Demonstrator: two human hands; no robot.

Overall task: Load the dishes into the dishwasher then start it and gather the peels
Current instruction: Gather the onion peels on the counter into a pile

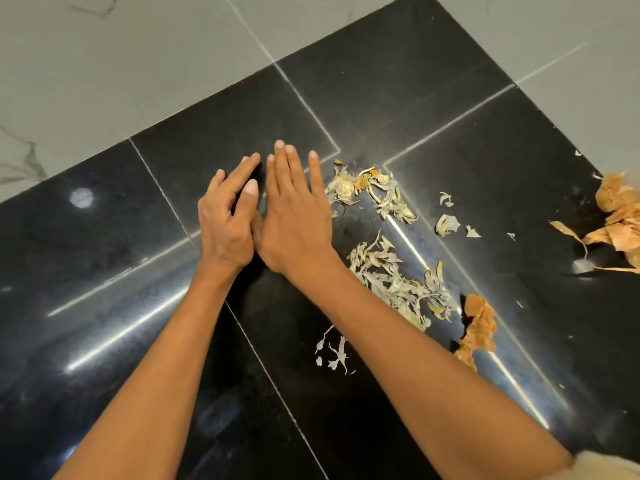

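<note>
Pale garlic-like peels (pixel 388 271) lie scattered over the glossy black countertop (pixel 104 271), with another clump (pixel 374 192) further back. Orange-brown onion skins (pixel 479 327) lie near the right, and a bigger heap (pixel 620 216) sits at the right edge. My right hand (pixel 294 213) lies flat with straight fingers on the counter, just left of the peels. My left hand (pixel 227 216) stands on its edge beside it, fingers relaxed and slightly bent, holding nothing. The two hands touch at the heel.
The black counter is made of slabs with pale seams (pixel 304 98). Behind it rises a light grey marbled wall (pixel 121 64). A few small white peel bits (pixel 334 351) lie near my right forearm.
</note>
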